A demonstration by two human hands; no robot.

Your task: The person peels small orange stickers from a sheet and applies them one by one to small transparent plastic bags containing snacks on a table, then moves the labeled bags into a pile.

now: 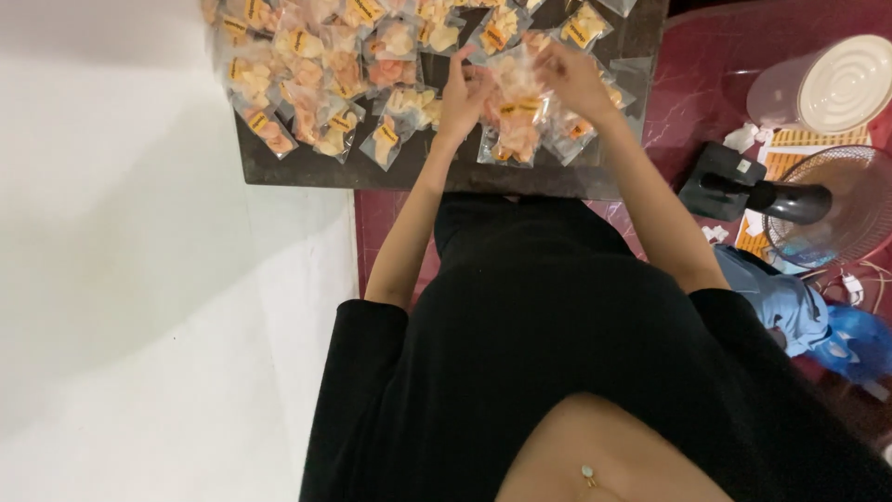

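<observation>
A dark table (297, 172) carries several small clear packets of orange and pale crackers (307, 84), each with a yellow label. My left hand (462, 95) and my right hand (571, 76) are both raised over the table's near edge and grip a clear packet of orange crackers (516, 88) between them. More packets (520, 139) lie just under my hands. My black sleeves and black dress fill the lower part of the view.
A white wall or floor spreads over the left side. On the dark red floor to the right stand a small electric fan (818, 204), a clear lidded plastic container (827, 88), blue cloth (790, 302) and scraps of paper.
</observation>
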